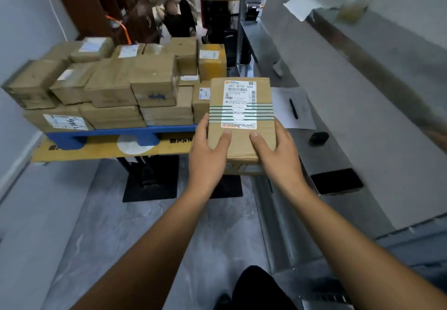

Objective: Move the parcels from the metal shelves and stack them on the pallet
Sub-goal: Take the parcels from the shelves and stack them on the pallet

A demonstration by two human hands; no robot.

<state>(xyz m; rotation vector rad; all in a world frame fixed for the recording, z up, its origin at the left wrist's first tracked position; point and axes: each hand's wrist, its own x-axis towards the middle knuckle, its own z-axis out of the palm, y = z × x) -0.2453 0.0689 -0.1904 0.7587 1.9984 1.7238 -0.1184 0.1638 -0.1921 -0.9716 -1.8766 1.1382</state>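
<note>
**Hidden / unclear bits**

Fingers of left hand (208, 150) & right hand (278, 152) are under the parcel (242, 140), out of sight; only thumbs show. Pallet (116, 132) right end is behind hand & parcel. Label (239, 92) small print is too fine to read, esp. under green bands (242, 112). Metal shelf (362, 116) upper levels are blurred and cut off at right edge. Person (173, 17) at back is just a blur.

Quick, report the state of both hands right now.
Left hand: closed on the parcel, thumb on top.
Right hand: closed on the same parcel's other side, thumb on top.
</note>
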